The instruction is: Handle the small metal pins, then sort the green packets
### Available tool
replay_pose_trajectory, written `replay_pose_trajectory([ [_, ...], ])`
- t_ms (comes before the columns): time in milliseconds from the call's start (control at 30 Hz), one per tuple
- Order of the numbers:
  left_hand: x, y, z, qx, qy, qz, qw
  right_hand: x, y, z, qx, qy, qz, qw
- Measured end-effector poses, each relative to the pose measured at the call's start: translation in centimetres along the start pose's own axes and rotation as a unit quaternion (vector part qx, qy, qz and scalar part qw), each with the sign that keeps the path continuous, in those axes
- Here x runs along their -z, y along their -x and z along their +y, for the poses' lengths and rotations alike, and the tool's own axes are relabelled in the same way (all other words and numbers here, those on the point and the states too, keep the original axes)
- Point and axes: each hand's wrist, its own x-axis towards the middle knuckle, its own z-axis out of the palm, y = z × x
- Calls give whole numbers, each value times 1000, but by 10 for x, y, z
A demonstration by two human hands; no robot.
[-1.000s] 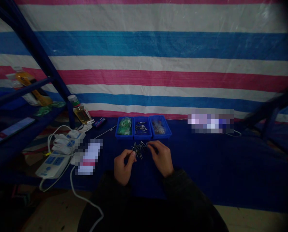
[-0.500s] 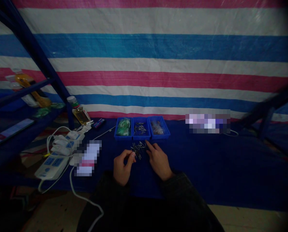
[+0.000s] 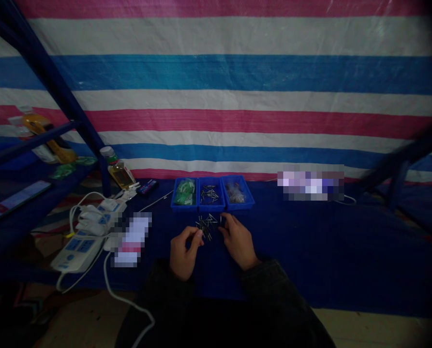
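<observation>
A small pile of thin, short metal rods [image 3: 207, 223] lies on the dark blue tabletop between my hands. My left hand [image 3: 185, 251] is closed in a pinch at the pile's left edge; what its fingertips hold, if anything, is too small to make out. On the other side, my right hand [image 3: 238, 240] pinches one slim metal rod [image 3: 220, 221] between thumb and index finger. Just beyond the pile stand three blue trays: one with green packets [image 3: 186, 192], one with more metal rods [image 3: 210, 194], one with clear plastic bags [image 3: 234, 191].
To the left are a white power strip [image 3: 78, 247] with plugs and cables, a blurred-out phone [image 3: 133, 240], and a bottle [image 3: 118, 169]. A pixelated object [image 3: 310, 183] sits at the back right. Blue frame posts [image 3: 88, 135] flank the table [image 3: 328, 261] before a striped tarp.
My right index finger has drawn in from a stretched pose and now pinches a rod with the thumb. My left hand has stayed nearly still.
</observation>
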Motion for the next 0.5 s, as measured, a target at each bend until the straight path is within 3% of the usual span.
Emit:
replay_pose_trajectory([
  [500, 0, 0, -3, -16, -9, 4, 1000, 9, 13, -10, 47, -165, 59, 983],
])
